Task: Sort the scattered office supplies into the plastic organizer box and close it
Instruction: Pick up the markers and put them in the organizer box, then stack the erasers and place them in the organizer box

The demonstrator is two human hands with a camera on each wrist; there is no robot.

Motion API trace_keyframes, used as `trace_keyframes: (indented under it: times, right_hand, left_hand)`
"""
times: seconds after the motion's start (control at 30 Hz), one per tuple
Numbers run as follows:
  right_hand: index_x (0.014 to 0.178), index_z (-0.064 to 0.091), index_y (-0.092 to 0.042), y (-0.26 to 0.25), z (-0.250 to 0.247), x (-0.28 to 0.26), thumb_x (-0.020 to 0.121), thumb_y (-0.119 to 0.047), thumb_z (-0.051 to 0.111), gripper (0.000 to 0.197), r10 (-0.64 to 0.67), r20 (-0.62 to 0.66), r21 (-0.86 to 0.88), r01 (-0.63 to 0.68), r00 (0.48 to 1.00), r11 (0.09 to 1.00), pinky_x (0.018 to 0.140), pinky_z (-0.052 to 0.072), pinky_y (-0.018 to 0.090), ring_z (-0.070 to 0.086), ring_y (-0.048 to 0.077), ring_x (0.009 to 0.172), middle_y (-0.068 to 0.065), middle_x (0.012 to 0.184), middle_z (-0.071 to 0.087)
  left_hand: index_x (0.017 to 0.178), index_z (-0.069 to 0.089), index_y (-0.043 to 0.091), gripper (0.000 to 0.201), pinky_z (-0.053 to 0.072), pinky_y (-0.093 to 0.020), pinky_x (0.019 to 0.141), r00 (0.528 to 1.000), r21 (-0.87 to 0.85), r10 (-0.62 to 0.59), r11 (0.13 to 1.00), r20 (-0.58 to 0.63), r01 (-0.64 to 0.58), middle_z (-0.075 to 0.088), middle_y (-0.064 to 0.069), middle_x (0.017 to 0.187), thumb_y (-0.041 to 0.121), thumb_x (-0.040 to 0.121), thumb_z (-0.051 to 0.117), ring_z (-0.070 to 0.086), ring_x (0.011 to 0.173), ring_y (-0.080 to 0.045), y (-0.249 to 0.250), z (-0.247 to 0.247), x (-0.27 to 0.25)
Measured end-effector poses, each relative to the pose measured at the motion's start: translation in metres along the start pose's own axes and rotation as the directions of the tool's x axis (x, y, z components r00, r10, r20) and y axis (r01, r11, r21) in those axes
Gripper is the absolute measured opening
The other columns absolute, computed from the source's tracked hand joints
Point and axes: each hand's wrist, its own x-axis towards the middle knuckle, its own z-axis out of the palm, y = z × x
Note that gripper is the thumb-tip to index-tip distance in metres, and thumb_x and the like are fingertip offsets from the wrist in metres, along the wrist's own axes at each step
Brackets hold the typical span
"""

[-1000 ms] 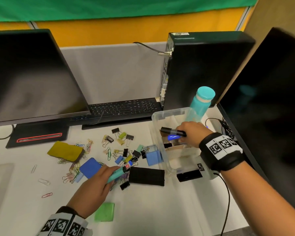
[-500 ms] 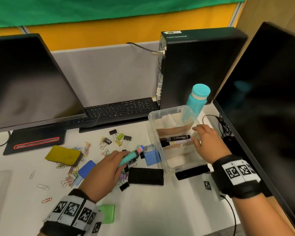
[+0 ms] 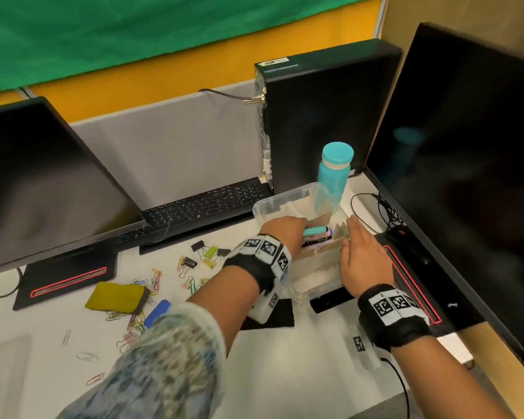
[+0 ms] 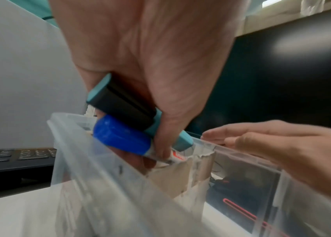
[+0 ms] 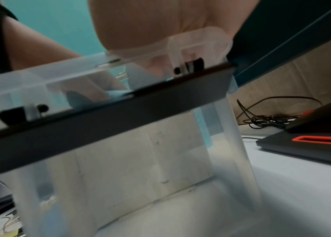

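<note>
Reaching into a clear plastic organizer box on a white counter, the person's left hand curls its fingers around a teal highlighter pen with a black band and holds it over a middle compartment. From the left wrist view, a marker with a blue cap lies just under the highlighter, against the same fingers; whether the hand's grip takes in that marker too cannot be told. From the head view, a black marker lies in the compartment beneath the highlighter.

The person's right hand rests on the box's right rim, fingers straight and together, its grip open and holding nothing. Brown cardboard dividers split the box into compartments. The box's lid cannot be made out.

Left of the box, loose on the counter, lie coloured paper clips, black and yellow-green binder clips, a mustard-yellow rectangular pad, a flat blue eraser-like block and a flat black rectangular case, partly hidden by the left wrist.

A teal water bottle stands just behind the box. A black keyboard, two dark monitors and a black computer tower surround the work area.
</note>
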Motion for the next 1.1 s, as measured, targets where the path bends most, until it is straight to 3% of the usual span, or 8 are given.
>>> trace_keyframes:
  times: [0.27, 0.37, 0.5, 0.6, 0.73, 0.87, 1.0, 1.1]
  right_hand:
    - [0.143, 0.035, -0.009, 0.001, 0.000, -0.001, 0.095, -0.015, 0.039, 0.049, -0.003, -0.022, 0.021, 0.003, 1.000, 1.000, 0.110, 0.032, 0.035, 0.038, 0.022, 0.136, 0.009, 0.150, 0.037]
    - [0.142, 0.035, -0.009, 0.001, -0.001, -0.002, 0.094, -0.014, 0.039, 0.049, -0.004, -0.010, 0.021, 0.005, 1.000, 1.000, 0.110, 0.031, 0.035, 0.037, 0.022, 0.136, 0.009, 0.150, 0.036]
    - [0.144, 0.031, -0.008, -0.001, 0.000, -0.002, 0.093, -0.015, 0.039, 0.052, 0.000, 0.007, -0.004, 0.000, 1.000, 1.000, 0.116, 0.026, 0.041, 0.031, 0.024, 0.139, 0.010, 0.152, 0.032]
    - [0.143, 0.030, -0.012, -0.024, -0.006, -0.010, 0.090, -0.013, 0.046, 0.055, -0.084, -0.049, 0.013, 0.085, 0.995, 0.996, 0.118, 0.019, 0.045, 0.018, 0.029, 0.144, 0.010, 0.156, 0.020]
    - [0.130, 0.046, -0.015, -0.086, -0.007, -0.043, 0.085, -0.013, 0.056, 0.045, -0.420, -0.092, 0.129, 0.429, 0.903, 0.894, 0.111, 0.026, 0.037, 0.027, 0.023, 0.135, 0.006, 0.145, 0.033]
    - [0.116, 0.056, -0.014, -0.117, 0.037, -0.075, 0.076, -0.010, 0.067, 0.041, -0.642, 0.067, 0.171, 0.625, 0.764, 0.762, 0.094, 0.045, 0.027, 0.049, 0.019, 0.112, 0.004, 0.120, 0.056]
    - [0.111, 0.063, -0.014, -0.114, 0.086, -0.091, 0.052, -0.020, 0.082, 0.062, -0.442, 0.358, -0.071, 0.496, 0.823, 0.866, 0.080, 0.054, 0.032, 0.062, 0.025, 0.095, 0.008, 0.112, 0.062]
    - [0.106, 0.065, -0.009, -0.104, 0.105, -0.096, 0.038, -0.019, 0.085, 0.071, -0.316, 0.420, -0.233, 0.438, 0.851, 0.868, 0.067, 0.054, 0.036, 0.061, 0.030, 0.081, 0.012, 0.103, 0.064]
  left_hand:
    - [0.129, 0.050, 0.017, 0.041, 0.044, -0.035, 0.098, 0.995, -0.187, -0.021, 0.982, 0.096, 0.039, 0.061, -0.008, 0.122, 0.020, 0.089, 0.060, 0.057, 0.113, -0.026, 0.009, 0.011, 0.023]
    - [0.126, 0.052, 0.018, 0.036, 0.047, -0.036, 0.095, 0.999, -0.278, -0.009, 0.960, -0.043, -0.003, 0.064, -0.005, 0.118, 0.016, 0.091, 0.055, 0.060, 0.107, -0.023, 0.000, 0.003, 0.002]
    - [0.125, 0.052, 0.021, 0.031, 0.047, -0.030, 0.094, 0.950, -0.311, 0.004, 0.944, -0.312, -0.106, 0.061, 0.003, 0.119, 0.017, 0.095, 0.048, 0.057, 0.106, -0.012, -0.032, 0.000, -0.059]
    - [0.123, 0.054, 0.026, 0.029, 0.046, -0.026, 0.093, 0.928, -0.354, -0.099, 0.934, -0.360, -0.038, 0.060, 0.010, 0.114, 0.018, 0.096, 0.046, 0.055, 0.104, -0.005, -0.077, 0.016, -0.116]
    - [0.121, 0.058, 0.023, 0.028, 0.047, -0.035, 0.096, 0.903, -0.400, -0.319, 0.897, -0.288, 0.190, 0.062, 0.004, 0.116, 0.016, 0.095, 0.050, 0.056, 0.107, -0.013, -0.144, 0.069, -0.195]
    - [0.123, 0.057, 0.021, 0.040, 0.041, -0.029, 0.096, 0.918, -0.261, -0.335, 0.925, -0.212, 0.277, 0.058, -0.003, 0.123, 0.011, 0.084, 0.058, 0.049, 0.114, -0.020, -0.178, 0.111, -0.250]
    - [0.132, 0.047, 0.026, 0.066, 0.044, -0.035, 0.101, 0.959, -0.140, -0.251, 0.963, -0.134, 0.232, 0.048, 0.002, 0.137, 0.005, 0.074, 0.069, 0.045, 0.122, -0.021, -0.184, 0.124, -0.259]
    - [0.135, 0.043, 0.029, 0.080, 0.048, -0.039, 0.097, 0.975, -0.036, -0.205, 0.979, -0.084, 0.202, 0.047, 0.002, 0.141, 0.000, 0.066, 0.071, 0.048, 0.123, -0.026, -0.180, 0.122, -0.243]
